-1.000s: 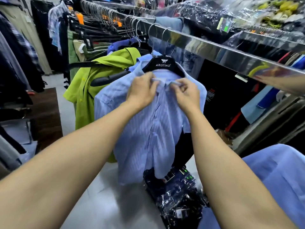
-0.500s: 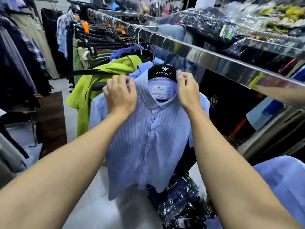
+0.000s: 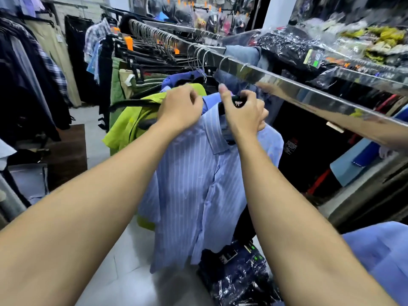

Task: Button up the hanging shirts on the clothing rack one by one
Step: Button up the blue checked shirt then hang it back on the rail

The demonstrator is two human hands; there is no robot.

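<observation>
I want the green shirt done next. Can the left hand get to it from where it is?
Probably yes. The left hand grips the striped blue shirt at its shoulder, and the green shirt hangs right beside it with nothing between.

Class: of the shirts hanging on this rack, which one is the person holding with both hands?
The striped shirt, pale blue with white stripes, frontmost; the green shirt behind it hangs untouched.

Our bare arms reach forward, nearly parallel. Our left hand (image 3: 181, 107) is curled, knuckles up. Just right of it, our right hand (image 3: 242, 111) grips, thumb raised.
</observation>
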